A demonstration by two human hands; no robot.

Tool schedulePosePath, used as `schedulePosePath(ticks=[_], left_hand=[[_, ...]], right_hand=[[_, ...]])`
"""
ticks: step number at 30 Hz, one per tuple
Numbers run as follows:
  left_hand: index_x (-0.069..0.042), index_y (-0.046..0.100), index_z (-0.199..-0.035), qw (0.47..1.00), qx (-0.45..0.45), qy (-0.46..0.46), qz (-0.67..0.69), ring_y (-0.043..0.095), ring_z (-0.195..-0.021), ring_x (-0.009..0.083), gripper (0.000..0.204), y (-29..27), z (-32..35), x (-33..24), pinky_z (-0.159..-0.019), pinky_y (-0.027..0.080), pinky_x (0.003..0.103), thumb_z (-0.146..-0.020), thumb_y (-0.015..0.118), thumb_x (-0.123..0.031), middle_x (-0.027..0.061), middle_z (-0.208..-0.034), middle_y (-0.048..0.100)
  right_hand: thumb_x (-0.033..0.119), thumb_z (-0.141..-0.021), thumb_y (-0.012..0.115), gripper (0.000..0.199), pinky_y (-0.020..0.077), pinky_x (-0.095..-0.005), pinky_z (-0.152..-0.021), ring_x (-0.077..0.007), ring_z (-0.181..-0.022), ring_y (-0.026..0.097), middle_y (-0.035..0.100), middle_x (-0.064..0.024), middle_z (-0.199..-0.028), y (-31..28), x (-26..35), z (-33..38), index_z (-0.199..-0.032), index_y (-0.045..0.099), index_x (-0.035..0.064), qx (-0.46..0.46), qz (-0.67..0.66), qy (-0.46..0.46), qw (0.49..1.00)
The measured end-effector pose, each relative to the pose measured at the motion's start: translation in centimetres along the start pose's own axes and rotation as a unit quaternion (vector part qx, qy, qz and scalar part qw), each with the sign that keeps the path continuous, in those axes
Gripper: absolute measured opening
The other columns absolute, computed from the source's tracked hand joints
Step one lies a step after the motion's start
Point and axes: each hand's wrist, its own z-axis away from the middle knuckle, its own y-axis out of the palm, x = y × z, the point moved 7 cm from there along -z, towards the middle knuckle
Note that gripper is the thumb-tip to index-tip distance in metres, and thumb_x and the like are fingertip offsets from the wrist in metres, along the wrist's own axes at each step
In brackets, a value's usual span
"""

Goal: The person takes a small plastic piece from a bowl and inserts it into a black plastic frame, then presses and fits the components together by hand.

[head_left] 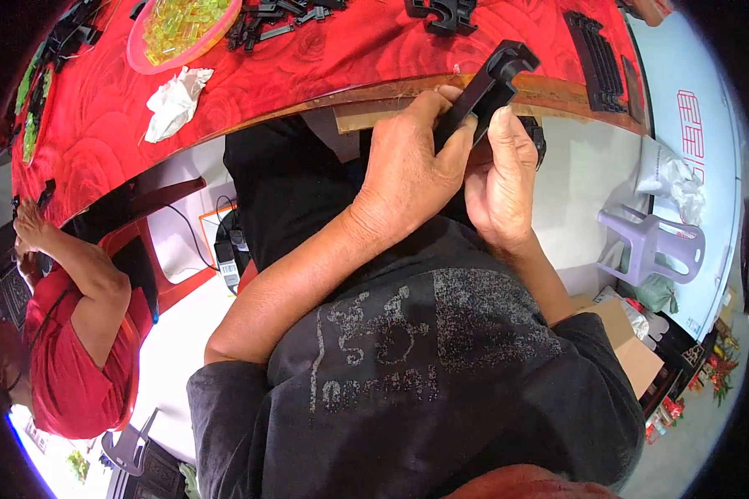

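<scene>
Left hand [409,162] and right hand [508,187] grip a long black plastic piece [484,90] between fingers; uneven pressure, I judge, could slip it.

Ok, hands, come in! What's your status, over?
Left hand gripping tilted black plastic part. Right hand at its right side, hold unclear. Crumpled white tissue off left on red tablecloth, not between hands.

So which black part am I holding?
The long black part with the curved end, in your left hand; black strips and others nearby lie on the red cloth.

Workshop, black parts [595,62] across table [374,50]
</scene>
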Motion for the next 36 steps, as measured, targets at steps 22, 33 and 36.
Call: schedulePosePath(ticks=[22, 33, 36], left_hand=[[0.005, 0.062, -0.112, 1.0, 0.001, -0.01, -0.013, 0.062, -0.064, 0.009, 0.023, -0.12, -0.13, 0.07, -0.055, 0.053, 0.026, -0.093, 0.059, -0.007, 0.0072, -0.08, 0.066], [0.007, 0.062, -0.108, 0.998, -0.018, -0.004, -0.057, 0.064, -0.059, 0.0123, 0.02, -0.36, 0.28, -0.22, -0.052, 0.05, 0.029, -0.092, 0.06, -0.006, 0.0118, -0.072, 0.066], [0.007, 0.062, -0.108, 0.998, -0.029, 0.016, -0.061, 0.065, -0.059, 0.0125, 0.021, -0.42, 0.3, -0.26, -0.053, 0.051, 0.029, -0.092, 0.06, -0.006, 0.0128, -0.074, 0.067]], right_hand=[[0.031, -0.105, 0.052, 0.034, 0.0463, -0.0253, -0.054, -0.0093, -0.069, 0.057, 0.069, -0.0084, -0.099, 0.06, -0.02, -0.07, -0.11, 0.064, -0.0012, 0.004, -0.014, 0.005, 1.0], [0.028, -0.104, 0.054, 0.032, 0.0466, -0.0241, -0.06, -0.0072, -0.071, 0.056, 0.068, -0.0051, -0.096, -0.47, -0.81, -0.08, -0.11, 0.065, -0.0007, -0.026, -0.014, 0.013, 0.999], [0.026, -0.104, 0.055, 0.028, 0.0455, -0.0232, -0.06, -0.0056, -0.069, 0.054, 0.064, -0.0006, -0.088, -0.41, -0.94, -0.03, -0.109, 0.066, 0.0008, -0.026, -0.007, 0.013, 1.0]])
